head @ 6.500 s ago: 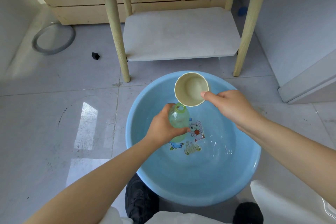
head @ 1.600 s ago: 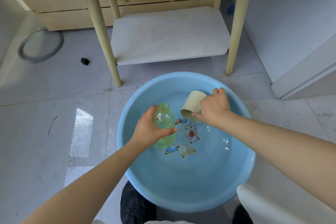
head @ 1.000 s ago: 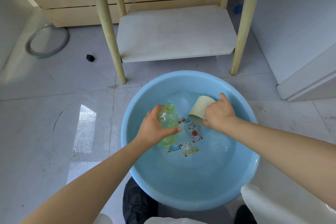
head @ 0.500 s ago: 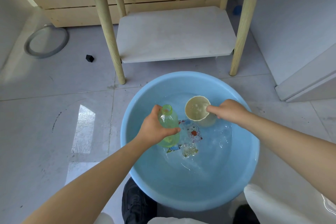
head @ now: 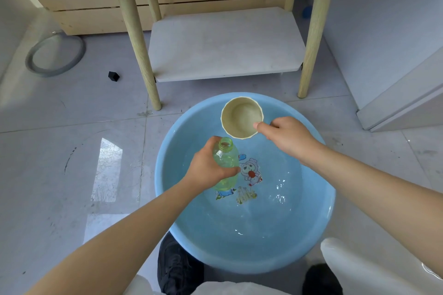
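The left hand (head: 206, 170) gripped the green bottle (head: 226, 163) upright over the blue tub (head: 318, 230), mouth up to catch water. The right hand (head: 287, 136) pinched the cup (head: 241, 118) just above, ready to pour.

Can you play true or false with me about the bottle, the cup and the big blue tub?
1. The left hand grips a green bottle. True.
2. The bottle has a cap on. False: its mouth is open.
3. The right hand holds the cup over the blue tub. True.
4. The cup is upside down. False: its open mouth faces the camera.
5. The tub stands on the shelf. False: it stands on the floor, in front of the shelf.
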The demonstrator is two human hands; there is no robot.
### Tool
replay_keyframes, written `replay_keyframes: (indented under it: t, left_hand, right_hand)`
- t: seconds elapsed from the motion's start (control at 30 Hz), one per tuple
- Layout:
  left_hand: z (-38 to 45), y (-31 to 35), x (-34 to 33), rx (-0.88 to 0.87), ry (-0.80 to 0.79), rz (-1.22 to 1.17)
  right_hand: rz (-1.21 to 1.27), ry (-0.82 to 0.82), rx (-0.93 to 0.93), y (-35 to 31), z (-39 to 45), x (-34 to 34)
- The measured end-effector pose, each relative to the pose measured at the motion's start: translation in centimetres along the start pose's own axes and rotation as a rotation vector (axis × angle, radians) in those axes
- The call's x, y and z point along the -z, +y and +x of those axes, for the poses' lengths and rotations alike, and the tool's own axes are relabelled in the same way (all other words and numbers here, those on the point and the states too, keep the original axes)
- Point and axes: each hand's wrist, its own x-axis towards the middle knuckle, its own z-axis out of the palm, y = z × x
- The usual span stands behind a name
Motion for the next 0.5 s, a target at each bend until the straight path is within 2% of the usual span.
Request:
replay_keyframes:
  t: [0.2, 0.5]
  left_hand:
    - [-0.1, 0.1, -0.2, -0.012, -0.004, 0.007]
    - [0.0, 0.4, -0.2, -0.013, -0.018, 0.011]
  right_hand:
    - [-0.131, 0.199, 0.205, 0.0, -0.6, -0.2]
    - [-0.269, 0.380, 0.423, 0.6, -0.2, -1.0]
